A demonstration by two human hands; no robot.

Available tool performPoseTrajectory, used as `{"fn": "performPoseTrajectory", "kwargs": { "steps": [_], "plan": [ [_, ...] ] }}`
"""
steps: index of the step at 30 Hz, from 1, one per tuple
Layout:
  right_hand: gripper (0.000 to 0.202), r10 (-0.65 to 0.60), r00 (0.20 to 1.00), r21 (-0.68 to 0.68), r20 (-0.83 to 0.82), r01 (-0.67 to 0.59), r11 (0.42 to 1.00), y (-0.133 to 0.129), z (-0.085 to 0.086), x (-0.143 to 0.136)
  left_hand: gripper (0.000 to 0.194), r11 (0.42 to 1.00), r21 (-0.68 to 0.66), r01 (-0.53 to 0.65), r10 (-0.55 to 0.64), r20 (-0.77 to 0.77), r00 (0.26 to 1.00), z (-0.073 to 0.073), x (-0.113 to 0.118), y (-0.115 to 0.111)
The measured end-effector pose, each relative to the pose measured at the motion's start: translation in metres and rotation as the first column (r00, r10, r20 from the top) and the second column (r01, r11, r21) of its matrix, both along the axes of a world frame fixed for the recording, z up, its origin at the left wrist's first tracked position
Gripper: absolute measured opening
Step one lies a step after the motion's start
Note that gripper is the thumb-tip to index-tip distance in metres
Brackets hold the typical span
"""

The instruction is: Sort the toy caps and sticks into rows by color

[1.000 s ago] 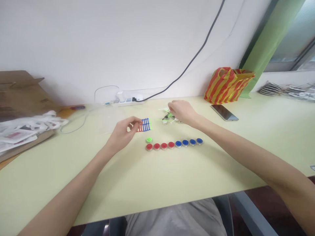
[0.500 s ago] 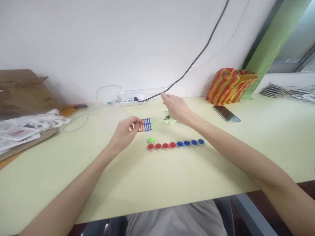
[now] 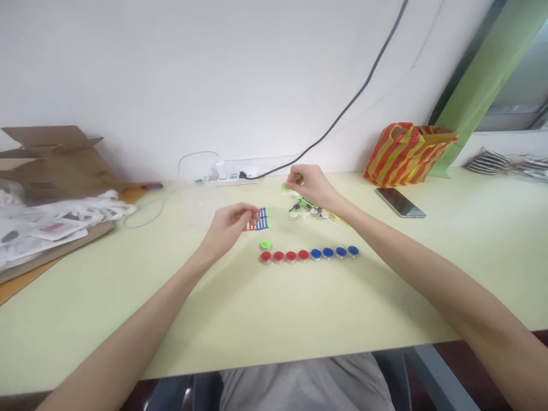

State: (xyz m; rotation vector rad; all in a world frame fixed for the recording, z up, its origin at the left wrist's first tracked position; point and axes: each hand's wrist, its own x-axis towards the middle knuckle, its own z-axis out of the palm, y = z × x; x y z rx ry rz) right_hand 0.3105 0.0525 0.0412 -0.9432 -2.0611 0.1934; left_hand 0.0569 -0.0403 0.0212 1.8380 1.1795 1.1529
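Fingers (image 3: 301,169) of the right hand (image 3: 317,185) pinch something green (image 3: 298,178), grip of the left hand (image 3: 226,227) unclear, packet label (image 3: 60,229) illegible.

Under the left fingers (image 3: 245,212), the tabletop (image 3: 257,308) looks smooth and matt; just right of them, the blue sticks (image 3: 262,219) look plastic; nearer, the red discs (image 3: 291,256), glossy plastic.

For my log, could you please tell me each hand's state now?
Left hand: curled by the sticks; hold unclear.
Right hand: curled at a green piece; hold unclear.
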Motion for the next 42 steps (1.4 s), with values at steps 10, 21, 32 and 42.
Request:
{"fn": "performPoseTrajectory", "kwargs": {
  "steps": [10, 21, 32, 42],
  "plan": [
    [0.025, 0.323, 0.944, 0.251, 0.071, -0.33, 0.91, -0.067, -0.016, -0.067, 0.031, 0.961, -0.127, 0.246, -0.163, 0.458, 0.874, -0.002, 0.006, -0.008],
    [0.029, 0.288, 0.882, -0.584, -0.373, -0.464, 0.666, -0.057, -0.005, -0.059, 0.05, 0.99, -0.09, 0.108, -0.081, 0.266, 0.961, -0.017, 0.002, 0.001],
    [0.032, 0.327, 0.748, -0.509, -0.577, -0.643, 0.572, -0.059, -0.005, -0.057, 0.036, 0.995, 0.068, 0.073, -0.085, 0.209, 0.974, 0.002, 0.002, -0.008],
    [0.029, 0.443, 0.668, -0.545, -0.598, -0.744, 0.387, -0.054, -0.002, -0.048, 0.034, 0.962, 0.044, 0.27, -0.273, 0.233, 0.933, 0.006, 0.003, -0.01]
  ]
}}
